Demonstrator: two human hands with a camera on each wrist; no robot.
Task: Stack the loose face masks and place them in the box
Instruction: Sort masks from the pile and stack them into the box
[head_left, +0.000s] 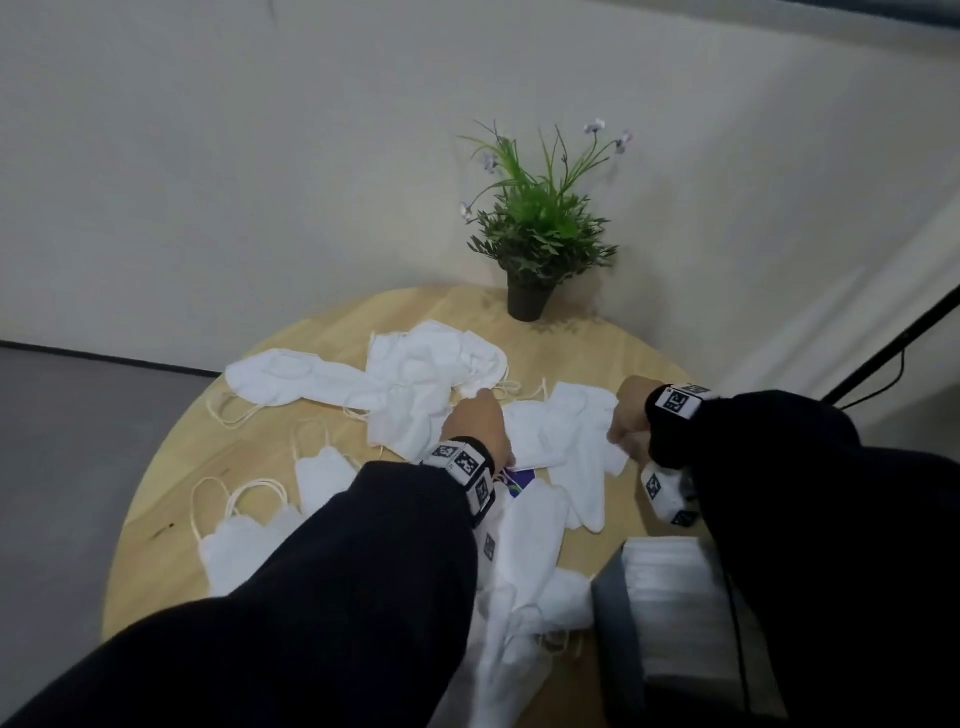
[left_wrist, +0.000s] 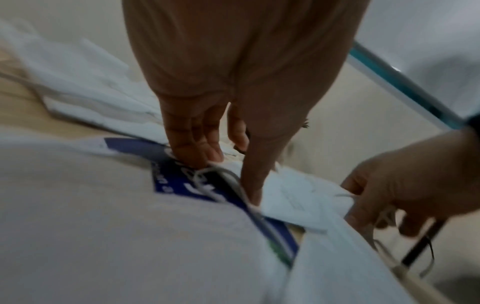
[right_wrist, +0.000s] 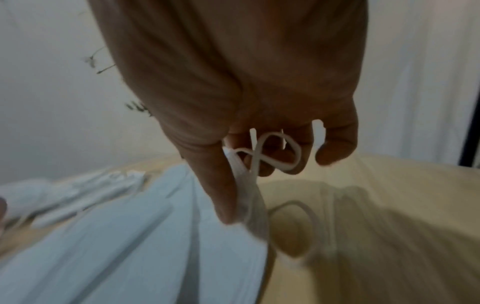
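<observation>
Table (head_left: 171, 447): round, pale wood, set before you against a light wall.
Loose face masks (head_left: 415, 374): white, scattered over most of the table, ear loops trailing; more lie heaped under your forearms at the near side.
Box (head_left: 613, 618): grey, at your near right on the table, with folded white masks showing inside.
Potted plant (head_left: 540, 228): green with small purple flowers, dark pot, at the table's far edge.
Held mask (head_left: 571, 431): white, stretched between your two hands in the middle of the table, just beyond the box.
Left hand (head_left: 480, 431): your fingers (left_wrist: 192, 139) curl down on the mask's left end, thumb pressed to its edge, over a blue printed packet (left_wrist: 182, 183).
Right hand (head_left: 631, 415): your thumb and curled fingers (right_wrist: 335, 144) pinch the mask's right edge, an ear loop (right_wrist: 270, 152) twisted among them.
Hands: apart, each clamped on one end of the same mask.
</observation>
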